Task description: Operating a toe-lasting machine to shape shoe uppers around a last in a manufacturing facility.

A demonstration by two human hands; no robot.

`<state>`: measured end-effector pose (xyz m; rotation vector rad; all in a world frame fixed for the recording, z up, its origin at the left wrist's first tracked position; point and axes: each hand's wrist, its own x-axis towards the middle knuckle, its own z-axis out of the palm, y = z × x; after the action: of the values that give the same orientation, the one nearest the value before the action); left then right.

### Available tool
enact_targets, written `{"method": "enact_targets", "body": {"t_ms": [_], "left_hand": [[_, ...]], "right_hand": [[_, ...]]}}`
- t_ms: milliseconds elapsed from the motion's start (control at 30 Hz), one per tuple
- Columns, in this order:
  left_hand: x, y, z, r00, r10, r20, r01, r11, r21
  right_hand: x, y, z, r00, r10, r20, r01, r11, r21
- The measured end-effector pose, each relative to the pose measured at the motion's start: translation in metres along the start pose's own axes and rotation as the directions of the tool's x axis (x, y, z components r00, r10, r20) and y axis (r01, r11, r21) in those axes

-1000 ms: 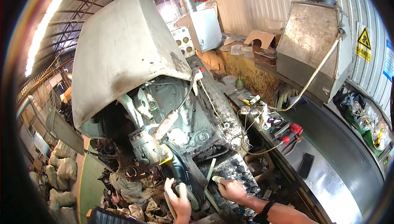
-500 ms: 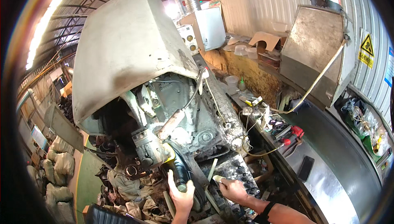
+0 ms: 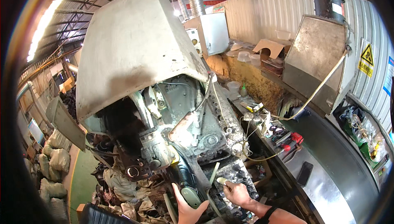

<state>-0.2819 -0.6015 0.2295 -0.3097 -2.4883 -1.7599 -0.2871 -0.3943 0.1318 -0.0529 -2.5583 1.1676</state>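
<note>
A dark, glossy shoe on a green shoe last reaches into the lower part of a grimy machine. Cupped around the last's near end is my left hand, thumb on one side and fingers on the other. My right hand is closed above a scuffed metal plate, just right of the shoe. A small pale rounded piece shows at its fingertips; whether it is held or worn on a finger I cannot tell. Between the two hands stands a pale strip. The shoe's far end is hidden by the machine.
A big whitish hood covers the machine's top. Crumpled cloth-like scraps lie below left. On the right, a metal ledge bears a phone and a red tool, beside a dark belt. A cable loops onto the ledge.
My view has shifted a little. My left hand and the last's near end have come lower and nearer to me, so more of the green end shows. The right hand stays near the plate.
</note>
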Motion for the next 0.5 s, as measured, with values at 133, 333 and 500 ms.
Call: {"method": "enact_targets", "body": {"t_ms": [133, 333, 500], "left_hand": [[-0.011, -0.033, -0.021, 0.989, 0.104, 0.101, -0.108, 0.994, 0.029], [-0.022, -0.066, -0.042, 0.96, 0.226, 0.165, -0.243, 0.966, 0.088], [-0.013, -0.072, -0.052, 0.968, 0.252, -0.005, -0.251, 0.96, -0.126]], "right_hand": [[0.002, -0.006, -0.003, 1.0, 0.006, -0.004, -0.006, 1.0, -0.014], [-0.001, -0.006, -0.002, 0.996, 0.084, 0.041, -0.081, 0.994, -0.068], [0.006, -0.023, -0.003, 0.918, 0.226, 0.326, -0.288, 0.945, 0.157]]}}
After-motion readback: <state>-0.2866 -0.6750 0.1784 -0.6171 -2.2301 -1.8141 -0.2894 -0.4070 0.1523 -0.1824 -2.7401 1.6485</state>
